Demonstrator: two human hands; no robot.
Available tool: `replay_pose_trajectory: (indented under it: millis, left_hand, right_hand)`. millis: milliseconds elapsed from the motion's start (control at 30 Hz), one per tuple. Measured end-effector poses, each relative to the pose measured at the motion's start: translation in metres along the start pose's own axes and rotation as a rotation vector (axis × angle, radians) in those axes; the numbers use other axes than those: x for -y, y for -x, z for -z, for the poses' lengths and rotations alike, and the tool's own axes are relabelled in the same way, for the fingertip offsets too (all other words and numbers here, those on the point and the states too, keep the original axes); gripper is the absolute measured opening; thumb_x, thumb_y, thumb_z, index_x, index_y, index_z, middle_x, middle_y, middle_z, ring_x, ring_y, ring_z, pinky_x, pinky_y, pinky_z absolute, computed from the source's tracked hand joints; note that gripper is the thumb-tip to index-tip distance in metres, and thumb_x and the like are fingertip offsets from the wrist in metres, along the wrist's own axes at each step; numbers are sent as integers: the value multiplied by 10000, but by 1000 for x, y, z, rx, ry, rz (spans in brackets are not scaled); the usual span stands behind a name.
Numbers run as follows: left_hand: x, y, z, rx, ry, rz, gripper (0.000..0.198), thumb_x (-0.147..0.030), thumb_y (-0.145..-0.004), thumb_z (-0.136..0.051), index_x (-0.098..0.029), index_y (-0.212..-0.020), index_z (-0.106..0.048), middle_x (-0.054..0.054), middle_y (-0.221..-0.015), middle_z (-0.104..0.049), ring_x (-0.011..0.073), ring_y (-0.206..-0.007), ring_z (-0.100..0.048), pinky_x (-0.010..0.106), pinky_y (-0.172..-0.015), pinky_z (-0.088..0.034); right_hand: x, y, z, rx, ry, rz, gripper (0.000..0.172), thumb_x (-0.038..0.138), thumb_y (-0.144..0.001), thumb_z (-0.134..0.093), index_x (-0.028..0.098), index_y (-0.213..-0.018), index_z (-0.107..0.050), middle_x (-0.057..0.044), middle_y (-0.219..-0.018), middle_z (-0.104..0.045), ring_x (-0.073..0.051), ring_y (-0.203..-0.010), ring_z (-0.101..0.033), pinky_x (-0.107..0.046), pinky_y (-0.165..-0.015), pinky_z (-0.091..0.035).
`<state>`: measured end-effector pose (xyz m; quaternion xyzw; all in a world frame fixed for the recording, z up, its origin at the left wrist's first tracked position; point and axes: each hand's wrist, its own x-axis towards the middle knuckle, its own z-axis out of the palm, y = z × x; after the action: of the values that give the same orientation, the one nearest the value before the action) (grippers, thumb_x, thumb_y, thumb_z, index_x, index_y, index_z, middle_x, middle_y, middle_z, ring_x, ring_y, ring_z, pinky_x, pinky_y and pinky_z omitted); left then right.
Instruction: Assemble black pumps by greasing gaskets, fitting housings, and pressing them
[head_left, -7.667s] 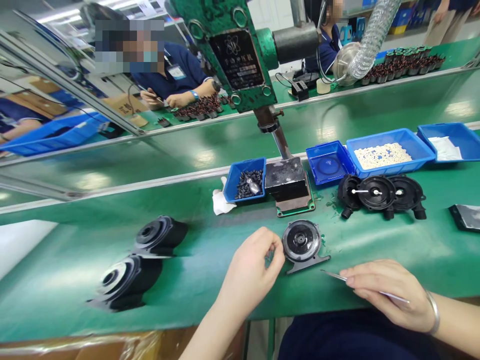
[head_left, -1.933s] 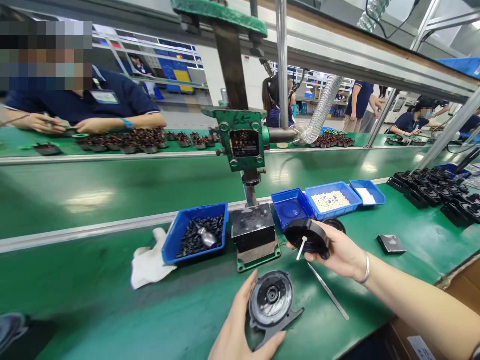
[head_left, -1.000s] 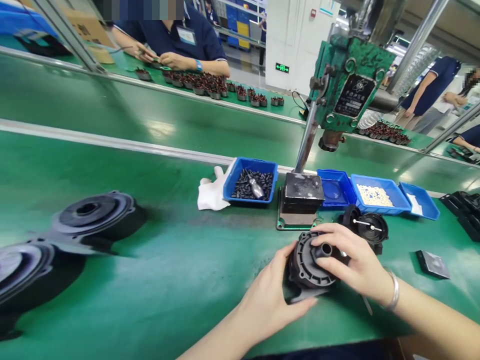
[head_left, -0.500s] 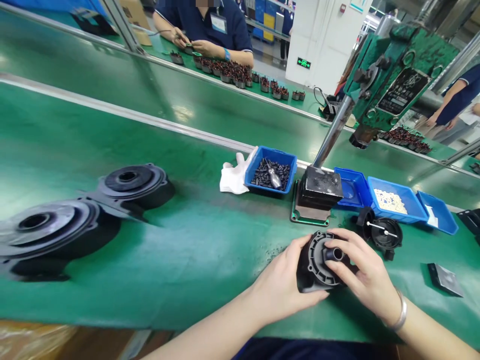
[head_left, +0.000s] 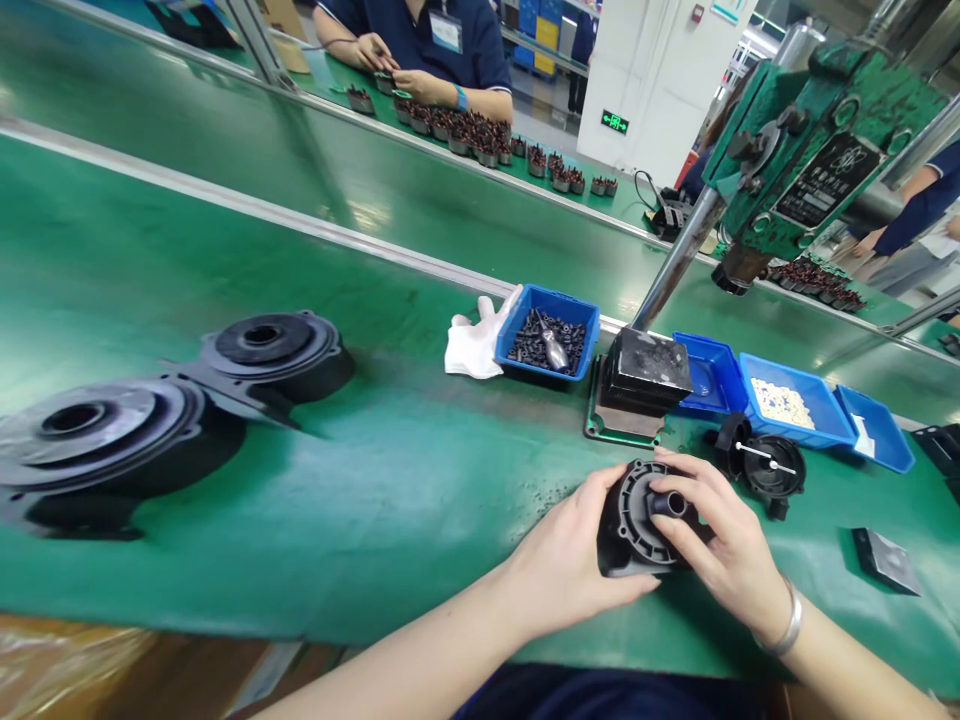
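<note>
A round black plastic housing (head_left: 636, 515) with a ribbed rim and a short central tube sits between my hands, low over the green bench. My left hand (head_left: 574, 545) wraps its left side, thumb along the near edge. With thumb and fingers, my right hand (head_left: 716, 535) pinches around the central tube (head_left: 673, 503); the palm hides the housing's right side. To the right lies another black housing (head_left: 776, 470) with a white shaft across it. Behind my hands stands the press's black block (head_left: 646, 370), under the green press head (head_left: 817, 160).
Two large black housings (head_left: 259, 345) rest at the left. A white glove (head_left: 472, 345) touches a blue bin (head_left: 547, 335) of small black parts and a screwdriver. More blue bins (head_left: 795, 400) line the back right. A dark block (head_left: 886, 560) lies at right; a co-worker (head_left: 427, 60) sits opposite.
The view has shifted slightly. Both hands keep their hold on the black housing, with hardly any visible movement of the fingers.
</note>
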<state>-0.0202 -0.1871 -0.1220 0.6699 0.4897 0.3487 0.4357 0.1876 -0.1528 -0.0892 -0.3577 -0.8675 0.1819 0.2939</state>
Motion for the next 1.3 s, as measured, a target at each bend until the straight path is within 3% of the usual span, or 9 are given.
replay_pose_trajectory:
  millis: [833,1300]
  left_hand:
    - [2,0,-1,-39,19,-30,925,-368,-611,-850,-209,-1384,-368,127,-1357,-581,309,-1221,-590,465,-1029,-513]
    - [-1,-1,-1,-42,28,-25,891,-343,-617,-850,-223,-1363,-380,109,-1333,-593,297,-1207,-597,444,-1014,-520]
  right_hand:
    - [4,0,-2,-29,52,22,240,211,-940,-587,216,-1180,-575,-114,-1274,-564,-190,-1192,-566,-326,-1016,-498]
    - [6,2,-5,-52,69,-29,214,249,-938,-565,234,-1150,-589,-128,-1255,-590,-249,-1161,-601,-422,-970,-548]
